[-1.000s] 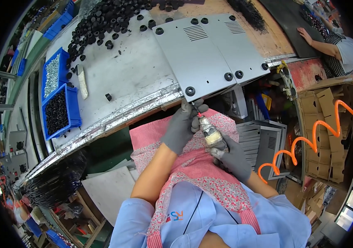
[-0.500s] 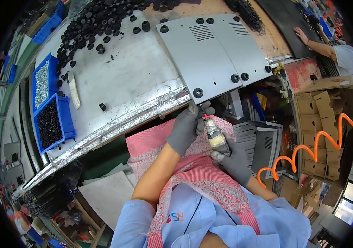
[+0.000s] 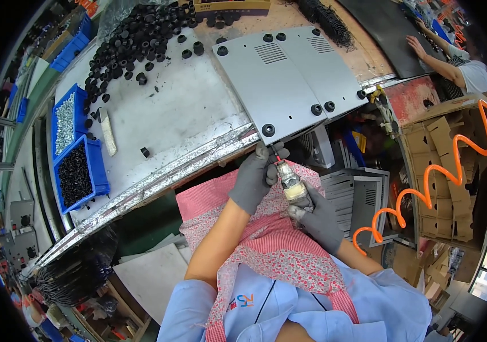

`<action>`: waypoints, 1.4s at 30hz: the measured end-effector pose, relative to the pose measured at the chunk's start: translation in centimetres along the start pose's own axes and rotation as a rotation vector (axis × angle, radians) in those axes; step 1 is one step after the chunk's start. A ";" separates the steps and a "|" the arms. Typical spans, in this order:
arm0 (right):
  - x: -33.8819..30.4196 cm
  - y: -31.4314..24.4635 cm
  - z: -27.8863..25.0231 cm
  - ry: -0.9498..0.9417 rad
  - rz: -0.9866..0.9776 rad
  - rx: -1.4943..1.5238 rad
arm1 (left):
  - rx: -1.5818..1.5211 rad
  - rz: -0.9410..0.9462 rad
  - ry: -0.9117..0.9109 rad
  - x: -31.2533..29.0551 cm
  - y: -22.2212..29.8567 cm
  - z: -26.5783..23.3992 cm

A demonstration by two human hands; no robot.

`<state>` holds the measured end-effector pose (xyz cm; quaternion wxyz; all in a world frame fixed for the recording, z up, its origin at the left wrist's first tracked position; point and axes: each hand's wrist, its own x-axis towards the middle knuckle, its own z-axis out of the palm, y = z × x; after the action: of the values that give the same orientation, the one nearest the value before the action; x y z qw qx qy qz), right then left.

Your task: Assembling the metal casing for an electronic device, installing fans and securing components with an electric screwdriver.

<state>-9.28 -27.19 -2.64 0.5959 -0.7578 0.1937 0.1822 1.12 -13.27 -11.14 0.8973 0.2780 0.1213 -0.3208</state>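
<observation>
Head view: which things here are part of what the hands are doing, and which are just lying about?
In use:
left hand
right hand
power screwdriver
grey metal panel

Lying about:
loose black rubber feet
blue bins
cardboard boxes
orange coiled hose

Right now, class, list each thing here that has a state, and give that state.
Screwdriver: held, tip up by the panel's edge.
Left hand: gloved, fingers at the tip.
Right hand: gloved, grip shut on the tool.
Grey panels: flat, feet fitted.
Blue bins: filled.
</observation>
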 end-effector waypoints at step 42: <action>15.9 -1.7 -16.8 0.076 -0.124 -0.355 | 0.709 1.038 0.172 -8.2 10.1 7.6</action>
<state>6.03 -44.44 -5.55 0.4553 -0.8678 0.1337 0.1475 1.69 -7.05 2.56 0.7763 0.6059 -0.0712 0.1588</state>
